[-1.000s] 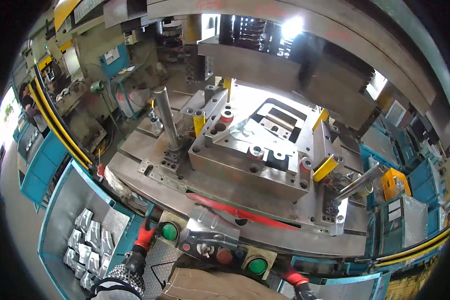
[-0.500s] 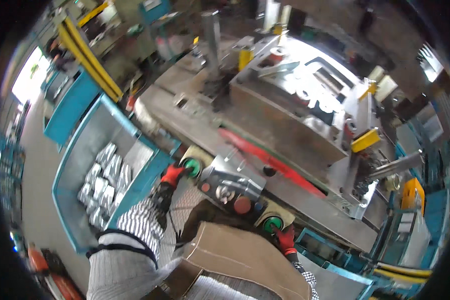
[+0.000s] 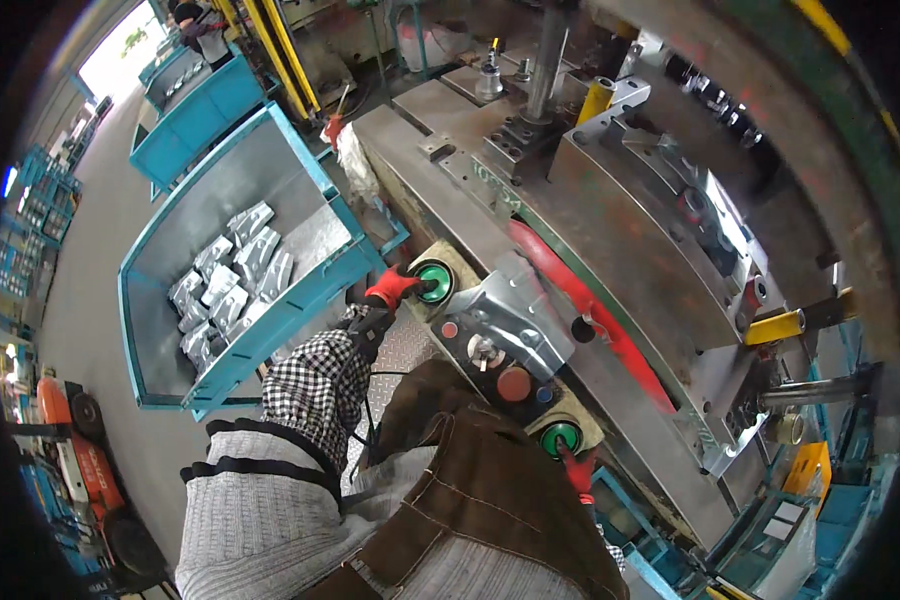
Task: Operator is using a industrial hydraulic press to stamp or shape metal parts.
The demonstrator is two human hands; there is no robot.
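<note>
My left hand (image 3: 394, 287), in a red glove, reaches onto a round green push button (image 3: 433, 283) at the upper end of the control panel. Its fingers stretch onto the button face and grip nothing. At the panel's lower end, my right hand (image 3: 578, 472), also red-gloved, has a finger on a second green push button (image 3: 560, 438); the rest of it is partly hidden. Between the buttons lies a shaped silver metal part (image 3: 520, 310), beside a red button (image 3: 513, 384) and a small blue button (image 3: 544, 394). Neither hand touches that part.
A press die block (image 3: 640, 210) stands on the machine bed (image 3: 410, 120), with a red bar (image 3: 590, 315) along its front. To the left, a blue bin (image 3: 232, 378) holds several silver metal parts (image 3: 232, 270). An orange forklift (image 3: 88, 465) stands at lower left.
The view has swung, shifting the scene. A large machine part now spans the upper right, low over the die, whose brightly lit top was exposed before. Both hands stay at the green buttons.
</note>
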